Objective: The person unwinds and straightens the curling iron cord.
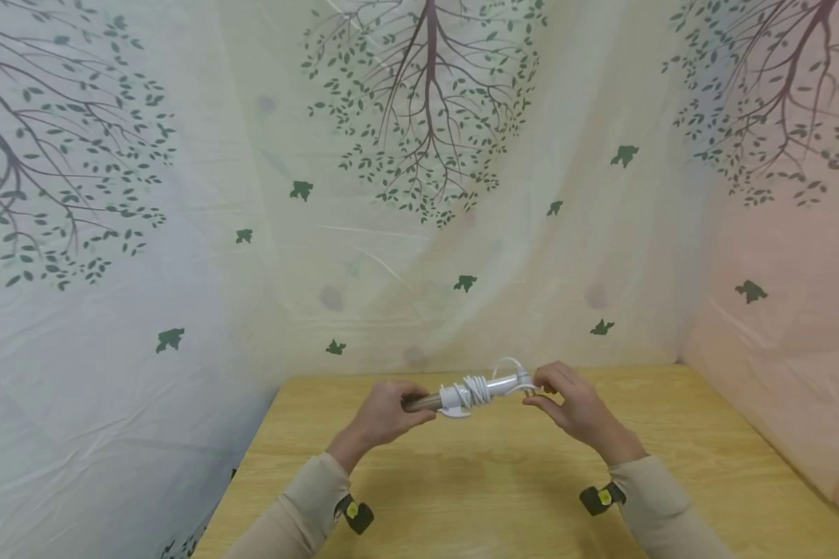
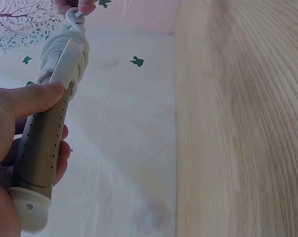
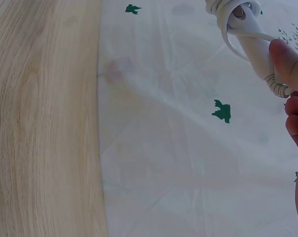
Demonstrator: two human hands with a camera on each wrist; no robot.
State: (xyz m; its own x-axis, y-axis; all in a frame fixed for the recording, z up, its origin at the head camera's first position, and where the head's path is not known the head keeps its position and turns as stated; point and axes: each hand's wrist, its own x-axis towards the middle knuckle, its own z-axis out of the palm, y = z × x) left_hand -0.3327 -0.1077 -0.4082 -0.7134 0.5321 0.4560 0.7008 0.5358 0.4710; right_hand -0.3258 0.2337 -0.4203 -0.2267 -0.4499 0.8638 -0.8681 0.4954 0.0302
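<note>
A hair curling iron (image 1: 501, 387) is held up above the table, lying nearly level between my two hands. My left hand (image 1: 384, 411) grips its perforated metal barrel (image 2: 42, 143), thumb on top near the white clamp lever (image 2: 68, 61) and fingertips showing around the far side. A pale tip (image 2: 31, 212) caps the barrel near my palm. White cord (image 1: 471, 390) is wound in several turns around the handle, and a loose loop stands up near its end. At that end my right hand (image 1: 580, 404) pinches the cord between thumb and fingers, close to the ribbed cord sleeve (image 3: 277, 88).
Beneath both hands is a light wood table (image 1: 475, 481). Its back edge meets a pale hanging cloth (image 1: 391, 256) printed with trees and green leaves, which also runs along the left and right sides. Dark camera straps sit on both wrists.
</note>
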